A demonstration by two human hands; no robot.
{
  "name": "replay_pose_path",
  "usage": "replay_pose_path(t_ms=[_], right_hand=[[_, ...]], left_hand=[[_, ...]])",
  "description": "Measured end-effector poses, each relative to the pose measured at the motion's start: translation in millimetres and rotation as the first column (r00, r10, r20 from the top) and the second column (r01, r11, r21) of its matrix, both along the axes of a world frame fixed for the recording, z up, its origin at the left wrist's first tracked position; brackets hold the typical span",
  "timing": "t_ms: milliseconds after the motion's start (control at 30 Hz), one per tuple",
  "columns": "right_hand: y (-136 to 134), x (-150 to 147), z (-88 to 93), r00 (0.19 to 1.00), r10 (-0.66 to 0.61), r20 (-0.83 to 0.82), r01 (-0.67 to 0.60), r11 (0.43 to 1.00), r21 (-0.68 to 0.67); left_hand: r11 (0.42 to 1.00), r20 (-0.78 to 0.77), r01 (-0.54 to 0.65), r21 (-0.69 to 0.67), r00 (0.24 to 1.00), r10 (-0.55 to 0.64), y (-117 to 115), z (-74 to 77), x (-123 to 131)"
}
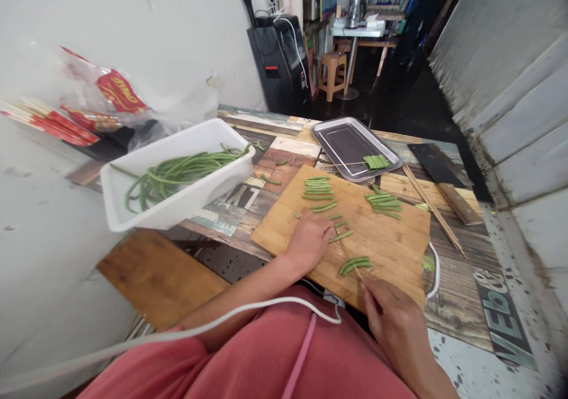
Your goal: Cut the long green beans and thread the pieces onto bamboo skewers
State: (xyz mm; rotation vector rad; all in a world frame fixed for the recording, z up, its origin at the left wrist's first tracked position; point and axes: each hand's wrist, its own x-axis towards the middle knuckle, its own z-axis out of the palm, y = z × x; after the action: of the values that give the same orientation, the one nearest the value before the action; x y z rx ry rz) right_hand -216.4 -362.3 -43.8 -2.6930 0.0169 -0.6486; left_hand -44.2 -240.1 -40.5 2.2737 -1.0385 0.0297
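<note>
Left hand [308,242], palm-down, pinches a bean piece [341,235]; right hand [394,322] grips a skewer [357,273].

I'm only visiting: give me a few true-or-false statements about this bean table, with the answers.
1. The white tub holds long uncut beans. True.
2. The metal tray is heaped full of bean pieces. False: only one small bundle lies in it.
3. The left hand rests on the wooden cutting board. True.
4. The right hand grips the cleaver. False: the cleaver lies on the table beyond the board; that hand holds a thin skewer.
</note>
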Motion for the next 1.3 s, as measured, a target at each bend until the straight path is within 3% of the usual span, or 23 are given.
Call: replay_pose_path(t_ms=[200,567,767,1033,1300], right_hand=[[-1.0,2.0,-1.1,1.0,0.009,0.014,-0.009,1.0,0.013],[1.8,3.2,3.2,1.0,-0.002,-0.024,0.003,1.0,0.018],[1.5,3.2,3.0,0.999,-0.008,-0.045,0.009,1.0,0.021],[1.3,4.3,0.1,0.999,0.004,-0.053,-0.002,0.999,0.044],[3.6,9.8,3.0,0.997,-0.006,-0.079,0.012,0.997,0.073]], left_hand=[[0.997,0.019,0.034,0.066,0.999,-0.035,-0.4,2.9,1.2],[1.0,0.088,0.017,0.022,0.996,-0.019,0.8,-0.7,-3.6],[1.0,0.053,-0.022,0.013,0.998,0.021,2.6,-2.4,-2.2],[0.997,0.014,0.071,0.024,0.997,-0.071,3.0,0.9,3.3],[0.995,0.001,0.091,0.026,0.996,-0.091,3.5,2.8,4.9]])
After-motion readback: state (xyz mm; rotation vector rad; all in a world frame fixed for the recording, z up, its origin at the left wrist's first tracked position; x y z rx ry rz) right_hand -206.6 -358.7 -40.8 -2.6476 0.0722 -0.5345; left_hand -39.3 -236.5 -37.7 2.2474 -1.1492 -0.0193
